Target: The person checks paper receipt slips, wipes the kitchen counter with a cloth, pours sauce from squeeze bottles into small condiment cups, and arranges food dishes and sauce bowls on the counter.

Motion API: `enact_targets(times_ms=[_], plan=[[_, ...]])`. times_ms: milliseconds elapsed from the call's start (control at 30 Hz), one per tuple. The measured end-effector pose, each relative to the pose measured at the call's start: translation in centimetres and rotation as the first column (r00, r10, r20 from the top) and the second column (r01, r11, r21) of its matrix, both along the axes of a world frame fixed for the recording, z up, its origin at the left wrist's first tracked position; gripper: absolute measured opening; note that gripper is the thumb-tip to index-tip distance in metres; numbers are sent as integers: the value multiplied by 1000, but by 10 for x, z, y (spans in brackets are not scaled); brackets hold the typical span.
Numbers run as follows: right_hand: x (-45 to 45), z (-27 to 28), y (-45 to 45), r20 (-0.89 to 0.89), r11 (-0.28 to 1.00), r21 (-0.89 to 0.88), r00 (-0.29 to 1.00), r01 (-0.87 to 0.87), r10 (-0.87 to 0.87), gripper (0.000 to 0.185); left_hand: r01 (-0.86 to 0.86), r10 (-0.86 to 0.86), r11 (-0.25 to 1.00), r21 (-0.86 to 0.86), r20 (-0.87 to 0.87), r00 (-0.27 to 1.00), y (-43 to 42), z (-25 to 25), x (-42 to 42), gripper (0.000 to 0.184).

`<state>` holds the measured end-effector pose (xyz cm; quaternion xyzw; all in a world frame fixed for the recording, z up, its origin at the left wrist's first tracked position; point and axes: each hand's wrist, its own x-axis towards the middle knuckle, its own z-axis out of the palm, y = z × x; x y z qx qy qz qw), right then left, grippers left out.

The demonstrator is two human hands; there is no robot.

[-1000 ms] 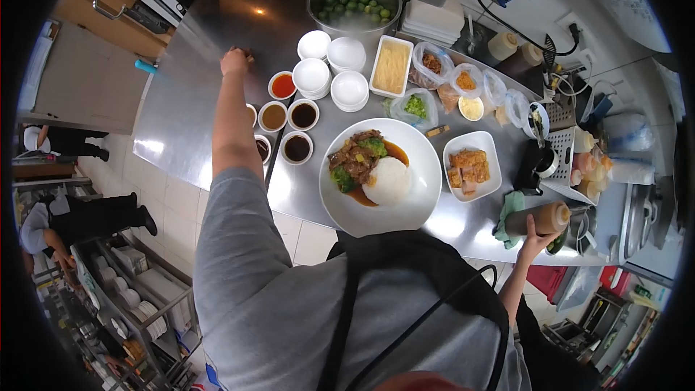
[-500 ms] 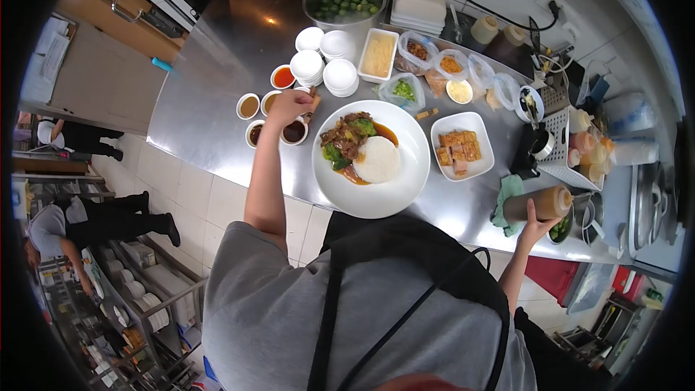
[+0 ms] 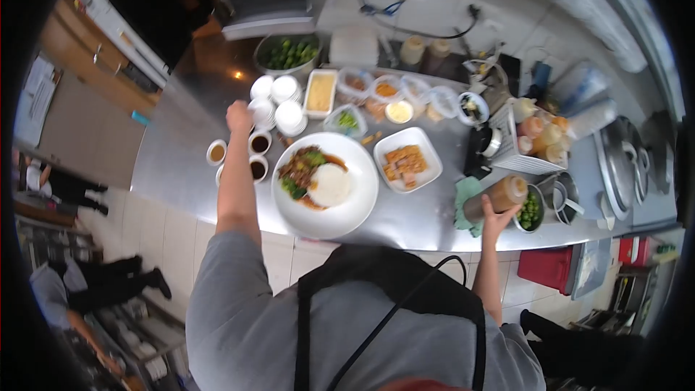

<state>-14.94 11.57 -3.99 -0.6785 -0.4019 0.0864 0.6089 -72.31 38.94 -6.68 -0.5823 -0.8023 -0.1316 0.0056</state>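
Plainly, right hand (image 3: 497, 219) clamped round bottle (image 3: 504, 194), left hand (image 3: 239, 116) unclear in grip, paper (image 3: 38, 105) illegible.

Four stacks of white cups (image 3: 289, 114) stand just right of the left hand (image 3: 237, 117)'s fingers, and at least four sauce cups (image 3: 259, 143) sit nearer the body than them. Farther right of those fingers are one large plate (image 3: 362, 204), one square bowl (image 3: 430, 166) and one rectangular tub (image 3: 318, 114). The right hand (image 3: 499, 220)'s fingers hold one squeeze bottle (image 3: 494, 200), with two bottles (image 3: 413, 50) well beyond them.
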Motion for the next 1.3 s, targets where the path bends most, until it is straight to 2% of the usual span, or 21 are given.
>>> enact_targets(times_ms=[67,133,200,267,300,333,367,433,467,500,533,600,667,700,767,800,867,967,1000,1067,1300], plan=[[5,-7,1,16,999,36,1000,-17,17,92,-26,22,983,183,23,999,-11,21,19,14],[7,-4,3,36,999,50,999,-7,5,88,-14,16,976,219,-8,1000,-16,30,21,16],[2,9,2,14,998,64,1000,-3,2,86,-110,74,927,359,111,991,-33,46,31,15],[5,11,2,-26,996,90,1000,-12,14,86,-139,-57,836,531,337,940,-46,43,28,8],[8,12,0,-26,995,98,1000,5,-2,86,-266,-100,870,416,677,730,-51,42,33,9],[11,13,-1,-33,997,81,999,-17,20,86,-277,-174,917,285,915,364,-63,45,46,13],[14,15,0,-41,997,64,998,-43,46,87,-209,-234,946,250,967,97,-74,47,63,30],[21,30,-2,-22,991,72,993,-113,115,86,-126,-131,984,123,990,-56,-99,54,112,56],[24,42,-2,-2,979,72,982,-188,189,86,24,-99,994,107,968,-229,-107,57,133,52],[26,57,-1,-3,980,73,983,-185,186,86,49,5,999,10,959,-284,-124,80,167,46],[26,76,-2,62,968,42,968,-248,245,85,211,19,975,63,931,-365,-129,79,184,44],[30,117,6,132,952,8,944,-307,304,84,374,136,926,45,886,-443,-141,95,231,37],[29,151,15,395,912,-131,823,-390,408,82,540,227,840,52,870,-437,-146,103,270,39],[28,165,17,386,911,-136,826,-390,411,82,610,220,786,99,878,-426,-149,113,289,40],[28,184,22,613,879,-321,631,-352,476,83,681,200,725,102,915,-350,-150,120,319,41],[30,188,26,602,875,-333,635,-353,485,83,682,191,724,106,919,-345,-149,117,332,41],[33,192,33,828,896,-373,350,-240,438,81,717,192,689,110,926,-326,-148,124,352,39],[42,190,42,927,921,-354,69,-160,368,64,713,209,691,118,912,-353,-144,126,369,32],[44,189,44,925,920,-359,71,-157,373,64,716,216,689,112,911,-351,-146,128,373,32],[47,192,48,947,930,-321,-67,-177,314,68,703,224,703,107,905,-362,-146,134,381,33],[56,211,60,912,924,-352,-277,-150,302,53,726,223,682,87,921,-319,-145,138,394,35]])
